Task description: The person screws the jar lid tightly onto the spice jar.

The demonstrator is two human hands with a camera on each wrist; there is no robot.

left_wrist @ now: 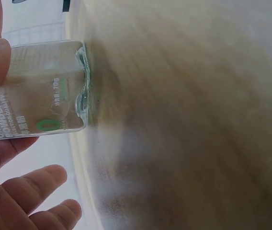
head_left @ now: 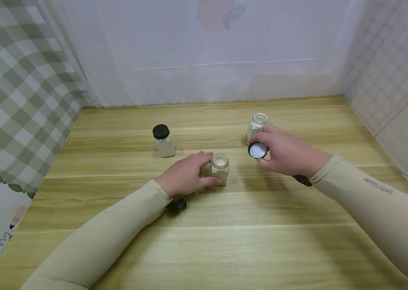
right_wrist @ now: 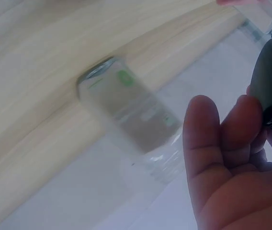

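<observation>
In the head view my left hand [head_left: 187,176] grips an uncapped square glass jar [head_left: 220,172] of pale powder, thumb on the near side and fingers behind. Its label reads onion powder on the jar [left_wrist: 35,91] in the left wrist view. My right hand [head_left: 283,152] pinches a black lid [head_left: 257,150] by its rim, the white inner face turned toward me. Just behind that lid stands a second uncapped glass jar [head_left: 254,129], also holding powder. The right wrist view shows this jar [right_wrist: 131,110] blurred, beside the fingers.
A third jar [head_left: 165,145], capped with a black lid, stands upright at the left on the wooden table [head_left: 204,249]. A pale cloth [head_left: 196,60] hangs behind the table. Checked green cloth [head_left: 15,68] covers the left side.
</observation>
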